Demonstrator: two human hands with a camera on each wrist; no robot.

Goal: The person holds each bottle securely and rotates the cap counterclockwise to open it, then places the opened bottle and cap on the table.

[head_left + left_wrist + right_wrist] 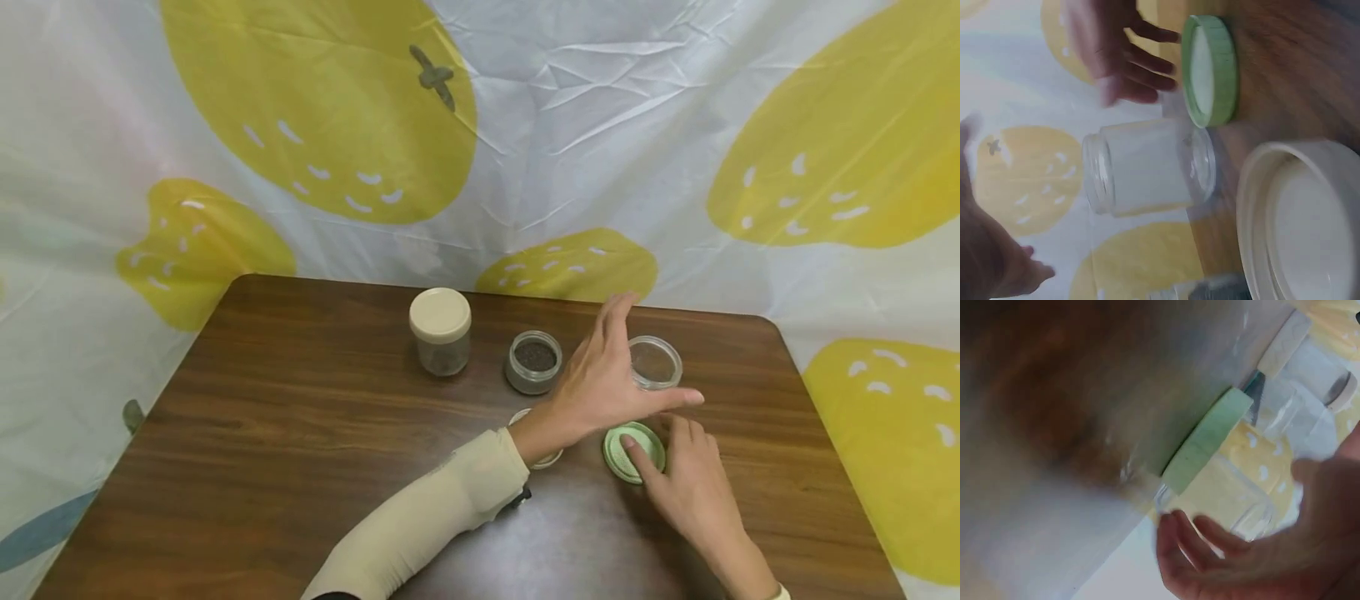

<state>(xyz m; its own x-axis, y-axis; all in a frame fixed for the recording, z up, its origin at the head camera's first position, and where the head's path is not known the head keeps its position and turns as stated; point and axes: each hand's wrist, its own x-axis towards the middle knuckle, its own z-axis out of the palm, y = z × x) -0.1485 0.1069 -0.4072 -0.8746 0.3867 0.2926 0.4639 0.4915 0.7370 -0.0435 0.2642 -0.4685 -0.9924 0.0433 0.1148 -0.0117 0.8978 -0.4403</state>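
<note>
My left hand [603, 379] is held over the table with thumb and fingers spread, beside an open clear glass jar [677, 367]. The left wrist view shows a gap between that hand and the jar. A green lid [634, 454] lies on the table, its pale inner side up. Close over it is my right hand [696, 479], fingers loosely bent; in the left wrist view the fingertips [1169, 65] hang just above the lid, apparently apart from it. My left wrist partly hides a cream lid [1310, 219] that lies inner side up.
Behind my left forearm stands a short open glass jar [532, 383] of dark grains. Farther left is a glass jar [442, 357] closed with a cream lid. A fruit-patterned cloth [525, 150] hangs along the back edge of the brown wooden table [300, 400].
</note>
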